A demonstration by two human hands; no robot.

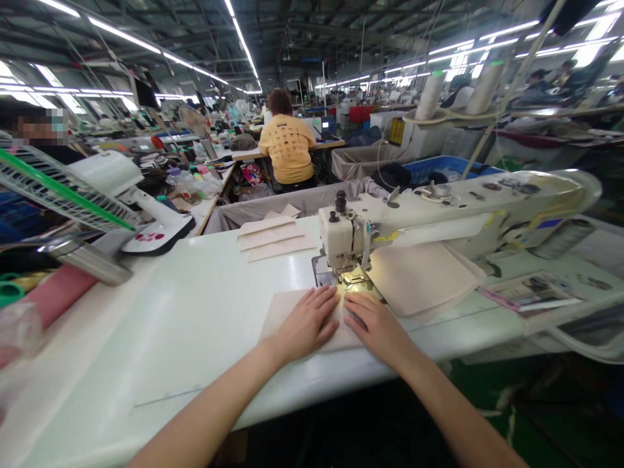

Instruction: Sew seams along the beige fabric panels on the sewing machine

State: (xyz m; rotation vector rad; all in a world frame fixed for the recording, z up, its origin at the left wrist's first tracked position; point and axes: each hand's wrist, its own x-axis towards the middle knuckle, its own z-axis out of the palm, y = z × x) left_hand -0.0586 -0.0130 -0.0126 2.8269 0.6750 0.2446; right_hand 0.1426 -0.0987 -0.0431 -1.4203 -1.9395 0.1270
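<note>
A pale beige fabric piece [280, 312] lies on the table in front of the sewing machine [336, 234]. My left hand [309, 322] rests flat on it, fingers stretched toward the lit needle plate [355, 279]. Just to the right, my right hand [373, 325] presses on the same piece near the needle, its fingers extended and the thumb toward the left hand. Both hands touch the fabric without gripping it. Where the fabric meets the presser foot is partly hidden by the fingers. Under the machine arm lies a stack of beige pieces [424, 276].
Several beige strips [275, 237] lie at the table's back edge. A white fan [117, 188] and a steel flask [88, 260] stand on the left. Thread cones [429, 97] are above the machine; a booklet [531, 292] lies right. A person in yellow [287, 149] sits ahead.
</note>
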